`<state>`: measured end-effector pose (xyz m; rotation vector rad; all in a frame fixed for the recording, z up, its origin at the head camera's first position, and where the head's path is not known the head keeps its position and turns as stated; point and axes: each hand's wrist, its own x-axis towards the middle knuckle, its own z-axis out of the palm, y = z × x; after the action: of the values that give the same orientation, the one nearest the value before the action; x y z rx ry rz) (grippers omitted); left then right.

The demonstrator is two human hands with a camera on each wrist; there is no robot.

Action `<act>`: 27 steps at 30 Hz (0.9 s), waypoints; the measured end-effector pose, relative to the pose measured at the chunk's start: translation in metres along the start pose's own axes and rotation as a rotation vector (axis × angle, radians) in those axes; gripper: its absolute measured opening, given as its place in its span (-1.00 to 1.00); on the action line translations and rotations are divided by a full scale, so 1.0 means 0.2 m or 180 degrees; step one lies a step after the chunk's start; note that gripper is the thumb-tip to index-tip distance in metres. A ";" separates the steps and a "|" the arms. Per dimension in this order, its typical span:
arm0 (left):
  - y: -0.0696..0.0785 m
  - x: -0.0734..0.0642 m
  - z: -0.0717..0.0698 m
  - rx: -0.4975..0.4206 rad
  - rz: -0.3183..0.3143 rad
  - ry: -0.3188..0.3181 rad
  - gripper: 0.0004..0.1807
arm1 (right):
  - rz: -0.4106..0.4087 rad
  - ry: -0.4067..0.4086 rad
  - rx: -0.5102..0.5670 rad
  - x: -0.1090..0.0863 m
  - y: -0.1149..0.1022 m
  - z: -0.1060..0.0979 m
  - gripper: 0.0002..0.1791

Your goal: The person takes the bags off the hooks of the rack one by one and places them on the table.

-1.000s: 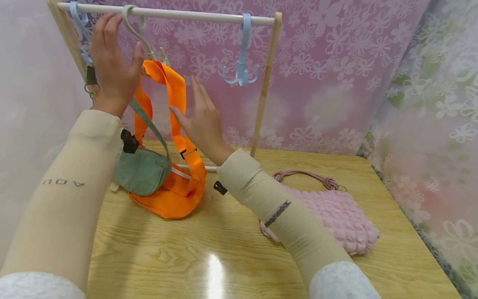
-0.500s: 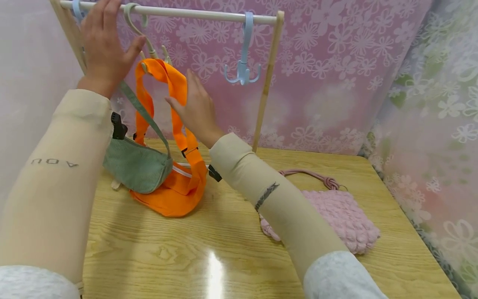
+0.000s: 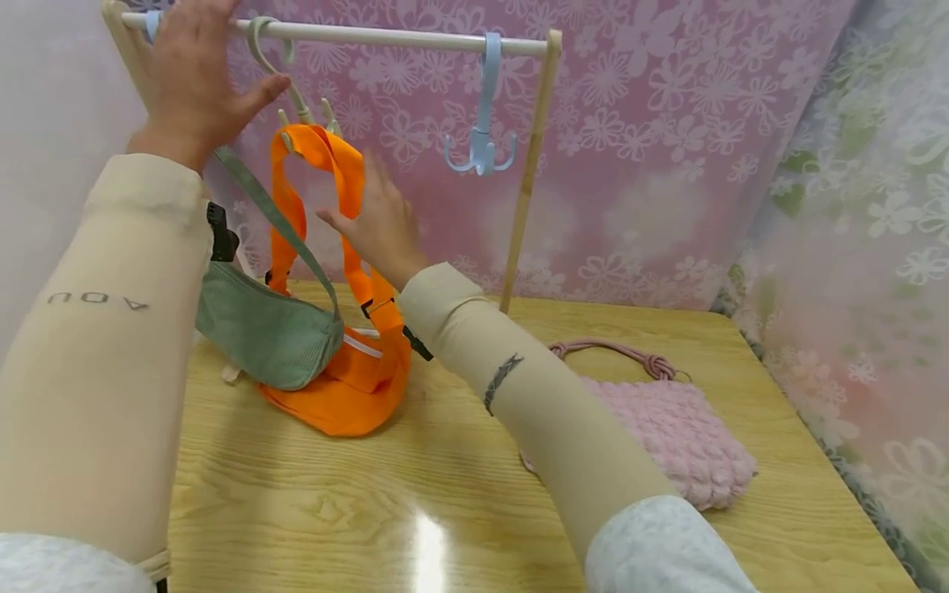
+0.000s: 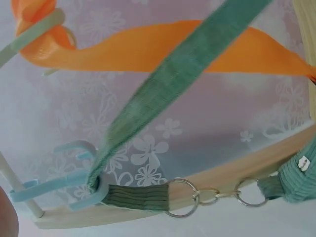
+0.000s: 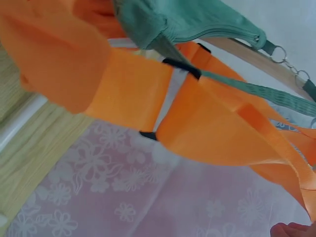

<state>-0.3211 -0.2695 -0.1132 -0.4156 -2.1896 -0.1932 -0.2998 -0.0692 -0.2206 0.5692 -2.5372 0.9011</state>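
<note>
In the head view my left hand (image 3: 196, 78) is raised at the left end of the rail, fingers extended and thumb spread, hiding most of a light blue hook (image 4: 59, 186). The left wrist view has a green strap (image 4: 163, 84) looped over that hook. Below hangs the green corduroy bag (image 3: 267, 329), in front of an orange bag (image 3: 334, 416). The orange bag's strap (image 3: 352, 193) loops over a pale green hook (image 3: 302, 103). Beside this strap is my right hand (image 3: 381, 222), thumb out and fingers fairly straight; its fingertips are partly hidden behind the strap.
A white rail (image 3: 415, 37) on wooden posts stands over the wooden table (image 3: 356, 511). Toward its right end hangs another light blue hook (image 3: 480, 152). A pink puffy handbag (image 3: 689, 436) lies on the table, partly behind the right forearm. Floral curtains back the scene.
My left hand has moved up and left from beside the pale green hook. The green bag has shifted a little left. My right hand has come slightly left, closer against the orange strap.
</note>
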 end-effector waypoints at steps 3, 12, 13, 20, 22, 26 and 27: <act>0.03 0.02 -0.02 -0.0027 -0.0148 -0.0230 -0.18 | -0.0025 0.0031 0.0008 0.00 0.00 0.01 0.14; 0.08 0.04 -0.02 0.0026 -0.0156 -0.0454 -0.24 | 0.0010 0.0204 -0.0045 -0.01 0.00 0.08 0.21; 0.08 0.04 -0.02 0.0027 -0.0156 -0.0465 -0.25 | 0.0022 0.0226 -0.0051 -0.01 0.00 0.08 0.21; 0.10 0.05 -0.04 -0.0008 -0.0138 -0.0506 -0.33 | -0.0031 0.0440 -0.0135 -0.02 -0.01 0.10 -0.02; 0.10 0.04 -0.04 -0.0027 -0.0139 -0.0505 -0.33 | -0.0055 0.0494 -0.0147 -0.02 -0.01 0.09 -0.11; 0.10 0.04 -0.05 -0.0042 -0.0245 -0.0551 -0.36 | -0.0023 0.0465 -0.0144 -0.03 -0.01 0.08 -0.30; 0.10 0.04 -0.06 -0.0043 -0.0271 -0.0557 -0.38 | -0.0002 0.0435 -0.0131 -0.03 -0.01 0.08 -0.34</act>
<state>-0.3093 -0.2519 -0.1009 -0.3582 -2.3815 -0.2255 -0.2979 -0.0797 -0.2341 0.4790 -2.4268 0.8553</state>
